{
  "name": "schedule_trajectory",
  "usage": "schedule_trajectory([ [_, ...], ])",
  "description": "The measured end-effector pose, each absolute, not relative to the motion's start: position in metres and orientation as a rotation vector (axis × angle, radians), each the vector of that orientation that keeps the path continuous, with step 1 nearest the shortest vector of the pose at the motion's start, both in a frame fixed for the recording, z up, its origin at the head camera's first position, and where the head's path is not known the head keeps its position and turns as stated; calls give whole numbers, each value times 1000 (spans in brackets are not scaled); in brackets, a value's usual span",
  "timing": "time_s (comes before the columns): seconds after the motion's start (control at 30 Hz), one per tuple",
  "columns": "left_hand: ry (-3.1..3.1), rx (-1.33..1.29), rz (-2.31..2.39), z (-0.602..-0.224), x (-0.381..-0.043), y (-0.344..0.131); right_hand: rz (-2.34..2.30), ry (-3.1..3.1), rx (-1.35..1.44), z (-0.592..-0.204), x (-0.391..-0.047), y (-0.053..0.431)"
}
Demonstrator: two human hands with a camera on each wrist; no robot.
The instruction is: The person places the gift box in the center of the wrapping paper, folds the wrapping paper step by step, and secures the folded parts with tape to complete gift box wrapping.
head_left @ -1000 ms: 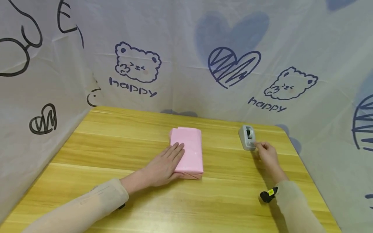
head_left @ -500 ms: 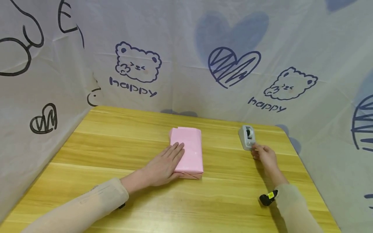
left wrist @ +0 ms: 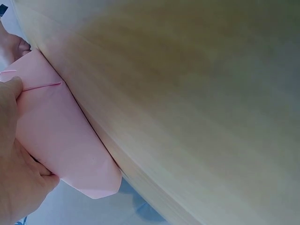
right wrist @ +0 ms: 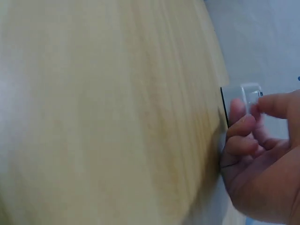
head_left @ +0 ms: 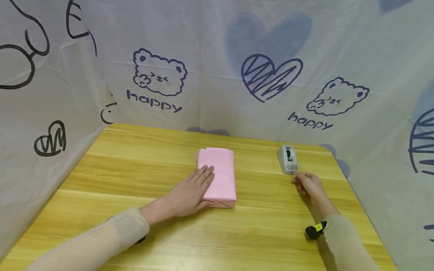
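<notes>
A pink paper-wrapped box (head_left: 222, 177) lies on the wooden table. My left hand (head_left: 190, 194) rests flat across its left half, fingers straight; in the left wrist view the thumb lies along the folded near end of the wrapping. At the right stands a light grey tape dispenser (head_left: 287, 160) with a roll of tape in it. My right hand (head_left: 312, 186) is at the dispenser's near end, thumb and forefinger pinched together. Between them and the dispenser, clear tape (right wrist: 253, 97) shows faintly in the right wrist view; its full length cannot be made out.
The wooden table (head_left: 135, 165) has its back edge against a white printed cloth (head_left: 210, 56), which also hangs at both sides. A small black camera (head_left: 315, 230) sits on the right wrist.
My right hand has drawn slightly toward me from the dispenser's side to just off its near end, fingertips still pinched. The left hand and the pink box have stayed in place.
</notes>
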State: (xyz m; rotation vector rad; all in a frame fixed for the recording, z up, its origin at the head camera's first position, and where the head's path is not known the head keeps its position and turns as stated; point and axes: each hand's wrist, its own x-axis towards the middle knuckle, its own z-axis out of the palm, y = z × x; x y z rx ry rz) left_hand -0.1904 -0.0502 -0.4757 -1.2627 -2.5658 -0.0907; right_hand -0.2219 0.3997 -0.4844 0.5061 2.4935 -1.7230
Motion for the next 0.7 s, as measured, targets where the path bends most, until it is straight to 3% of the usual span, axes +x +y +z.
schedule_trajectory([
  [0.7, -2574, -1262, -72, -475, -191, -50, -1407, 2607, 569, -481, -239, 405],
])
